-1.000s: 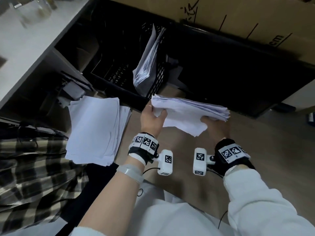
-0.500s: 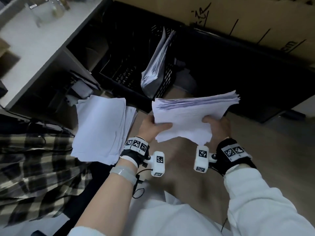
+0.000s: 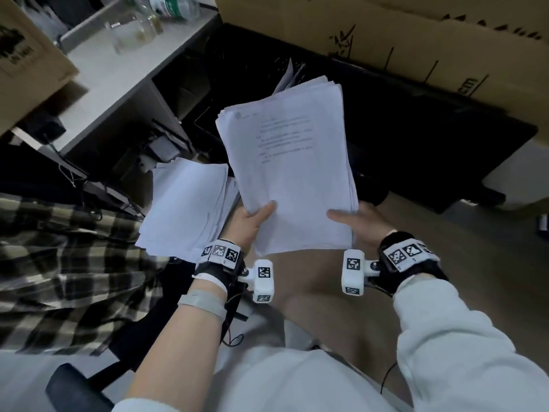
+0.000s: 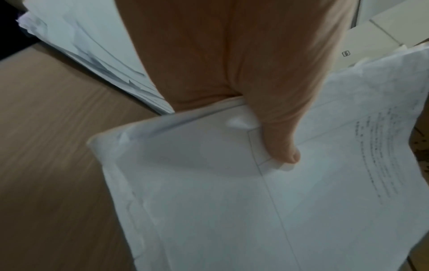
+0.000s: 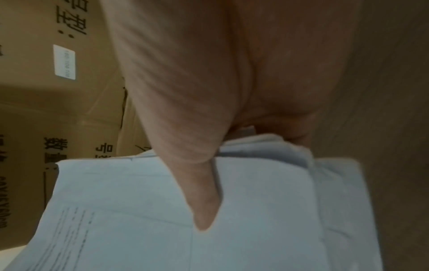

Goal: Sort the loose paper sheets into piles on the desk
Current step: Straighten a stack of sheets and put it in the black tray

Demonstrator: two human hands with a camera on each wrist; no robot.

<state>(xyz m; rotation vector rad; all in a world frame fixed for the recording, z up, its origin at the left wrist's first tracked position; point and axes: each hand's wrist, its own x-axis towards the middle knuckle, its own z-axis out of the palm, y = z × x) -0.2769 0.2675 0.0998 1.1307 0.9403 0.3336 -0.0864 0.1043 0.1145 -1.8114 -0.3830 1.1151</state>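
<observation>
While both hands grip it, the stack (image 3: 292, 162) of paper sheets is held in the air over the desk (image 3: 312, 281), its printed top sheet facing the head camera. The left hand (image 3: 248, 226) holds the stack's near left corner, thumb (image 4: 282, 146) pressed flat on the top sheet; the fingers go under the stack, out of sight. The right hand (image 3: 361, 221) holds the near right corner in like manner, thumb (image 5: 204, 201) on top, fingers hidden beneath. Each grip is narrow, closed on the thickness of the stack. Lines of print run across the half of the top sheet farthest from both grips.

Just left of the left hand's grip, a pile (image 3: 185, 203) of sheets lies on the desk, fanned unevenly; whether the stack touches it cannot be told. Beyond the grips, past the stack's far edge, more sheets (image 3: 289, 75) stand upright. Farther off, to the right, is a cardboard box (image 3: 416, 37).
</observation>
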